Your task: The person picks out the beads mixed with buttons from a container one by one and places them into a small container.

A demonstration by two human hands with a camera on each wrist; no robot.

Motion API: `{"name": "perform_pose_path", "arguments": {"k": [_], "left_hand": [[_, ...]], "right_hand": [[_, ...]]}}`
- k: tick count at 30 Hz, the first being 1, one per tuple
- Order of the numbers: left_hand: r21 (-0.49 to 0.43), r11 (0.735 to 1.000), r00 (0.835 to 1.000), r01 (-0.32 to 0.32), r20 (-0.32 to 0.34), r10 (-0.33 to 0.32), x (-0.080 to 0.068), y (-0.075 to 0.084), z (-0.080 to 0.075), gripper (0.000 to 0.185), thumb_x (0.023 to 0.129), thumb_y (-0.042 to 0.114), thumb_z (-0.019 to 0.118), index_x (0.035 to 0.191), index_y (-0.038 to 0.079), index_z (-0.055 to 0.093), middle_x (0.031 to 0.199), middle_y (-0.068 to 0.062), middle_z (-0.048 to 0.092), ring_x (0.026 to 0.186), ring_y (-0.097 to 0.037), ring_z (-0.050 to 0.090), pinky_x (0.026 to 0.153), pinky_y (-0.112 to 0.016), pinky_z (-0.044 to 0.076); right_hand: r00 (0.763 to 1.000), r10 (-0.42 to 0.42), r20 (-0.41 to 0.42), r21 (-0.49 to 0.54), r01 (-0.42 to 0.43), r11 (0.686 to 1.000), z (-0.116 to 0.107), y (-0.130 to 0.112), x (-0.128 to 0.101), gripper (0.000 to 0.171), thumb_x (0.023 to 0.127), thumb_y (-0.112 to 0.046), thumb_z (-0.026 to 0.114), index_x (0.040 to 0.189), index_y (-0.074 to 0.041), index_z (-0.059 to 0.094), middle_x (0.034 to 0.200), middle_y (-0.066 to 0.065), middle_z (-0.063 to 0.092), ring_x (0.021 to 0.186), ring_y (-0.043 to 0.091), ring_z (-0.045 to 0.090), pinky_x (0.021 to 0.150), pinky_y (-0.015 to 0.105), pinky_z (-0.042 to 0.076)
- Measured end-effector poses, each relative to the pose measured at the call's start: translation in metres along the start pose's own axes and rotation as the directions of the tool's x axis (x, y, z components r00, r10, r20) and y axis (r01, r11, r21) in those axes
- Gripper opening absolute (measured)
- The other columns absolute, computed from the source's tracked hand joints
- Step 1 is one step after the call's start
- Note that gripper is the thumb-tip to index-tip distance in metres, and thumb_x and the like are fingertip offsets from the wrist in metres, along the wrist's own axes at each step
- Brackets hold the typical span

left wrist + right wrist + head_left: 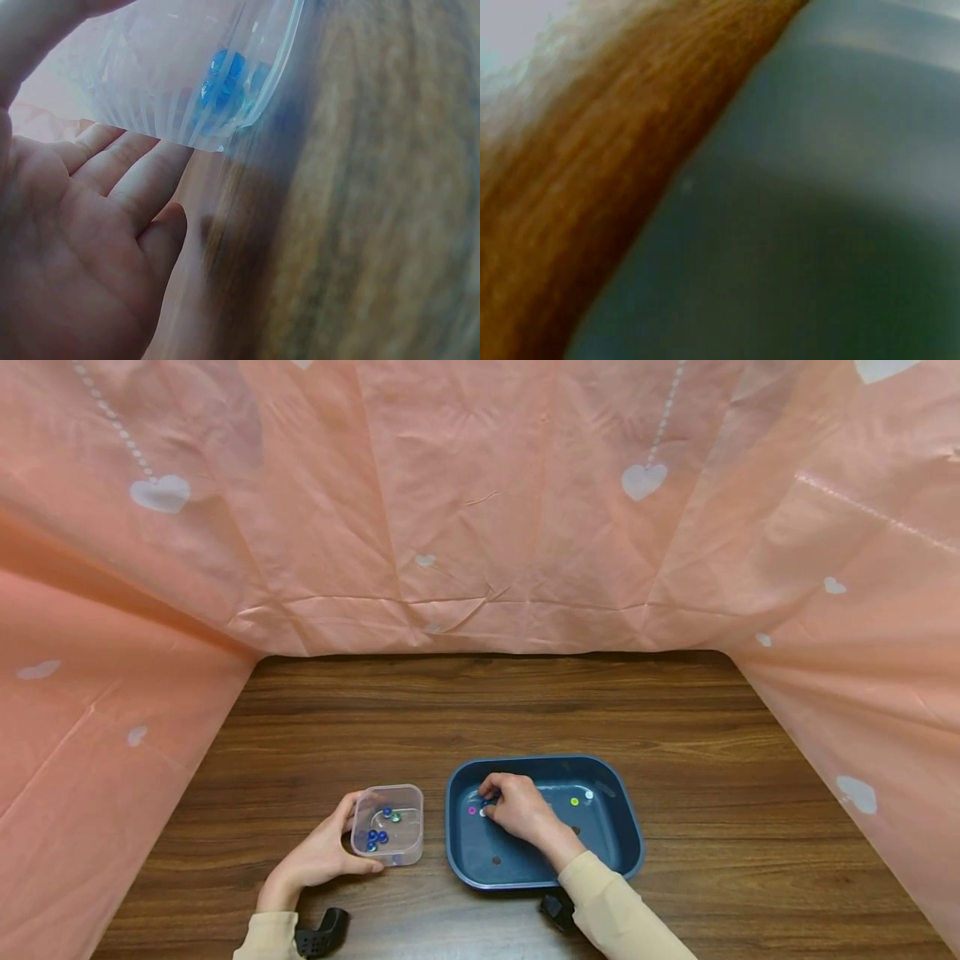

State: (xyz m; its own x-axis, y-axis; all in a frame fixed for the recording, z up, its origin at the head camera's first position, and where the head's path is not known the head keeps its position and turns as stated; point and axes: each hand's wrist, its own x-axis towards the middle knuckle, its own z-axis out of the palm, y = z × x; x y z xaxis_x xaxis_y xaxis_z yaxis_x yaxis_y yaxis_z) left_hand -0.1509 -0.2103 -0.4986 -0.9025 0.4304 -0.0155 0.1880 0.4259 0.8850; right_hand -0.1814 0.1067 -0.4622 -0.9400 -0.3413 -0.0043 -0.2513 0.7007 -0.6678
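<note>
- Pink sheeting (480, 510) with white hearts is hanging behind and along both sides of a wooden table (480, 710).
- A clear cup (387, 824) is standing on the table, just left of a blue tray (626, 827), the two close but apart.
- The left hand (318, 856) is cupping the cup from its left side, thumb lying along the far rim and the fingers (131, 176) reaching under its near wall, relaxed rather than clenched; the left wrist view is showing the palm open beside the ribbed base.
- Blue beads (377, 837) are sitting inside the cup, with a greenish one (397, 817) nearer the far wall.
- The right hand (517, 810) is reaching into the left part of the tray, its fingers curled down toward a pale bead (483, 812); whether they are actually pinching it cannot be told from here.
- A pink bead (472, 811) is lying just left of that hand, a yellow-green bead (574, 802) and a white bead (588, 794) to its right, and a dark bead (496, 861) nearer the front wall.
- The right wrist view is blurred, showing only tray wall and table.
- Cream sleeves are covering both forearms, with black wrist mounts (322, 931) beneath them.
</note>
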Motion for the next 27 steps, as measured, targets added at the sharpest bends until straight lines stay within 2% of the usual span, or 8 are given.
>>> {"name": "perform_pose_path", "arguments": {"k": [5,16,27], "left_hand": [[-0.001,1.0,1.0,0.008,0.002,-0.008,-0.0006,0.0005,0.0002,0.092,0.069,0.026,0.09,0.141,0.009,0.035,0.14,-0.014,0.052,0.124,-0.034,0.053,0.096,-0.026,0.039],[-0.012,1.0,1.0,0.007,0.002,-0.007,-0.001,0.0006,0.0004,0.093,0.069,0.026,0.09,0.142,0.009,0.035,0.14,-0.014,0.052,0.124,-0.034,0.053,0.096,-0.025,0.039],[-0.016,1.0,1.0,0.019,0.007,-0.019,-0.0001,0.0009,-0.0002,0.094,0.069,0.025,0.09,0.143,0.008,0.034,0.14,-0.015,0.052,0.124,-0.035,0.052,0.095,-0.025,0.039]], "right_hand": [[1.0,-0.01,0.001,-0.002,0.01,1.0,0.0007,0.0007,-0.0001,0.015,0.081,0.003,0.071,0.094,-0.004,0.07,0.09,0.006,0.068,0.081,0.02,0.061,0.071,0.033,0.049],[1.0,0.005,0.004,0.01,-0.005,1.0,-0.0007,0.0009,0.0002,0.014,0.081,0.002,0.07,0.093,-0.006,0.07,0.087,0.004,0.066,0.077,0.016,0.058,0.069,0.031,0.047],[0.999,0.014,-0.03,0.044,-0.012,0.999,-0.0058,0.0002,0.001,0.013,0.084,-0.003,0.072,0.096,-0.005,0.07,0.083,0.001,0.064,0.07,0.012,0.053,0.064,0.029,0.045]]}}
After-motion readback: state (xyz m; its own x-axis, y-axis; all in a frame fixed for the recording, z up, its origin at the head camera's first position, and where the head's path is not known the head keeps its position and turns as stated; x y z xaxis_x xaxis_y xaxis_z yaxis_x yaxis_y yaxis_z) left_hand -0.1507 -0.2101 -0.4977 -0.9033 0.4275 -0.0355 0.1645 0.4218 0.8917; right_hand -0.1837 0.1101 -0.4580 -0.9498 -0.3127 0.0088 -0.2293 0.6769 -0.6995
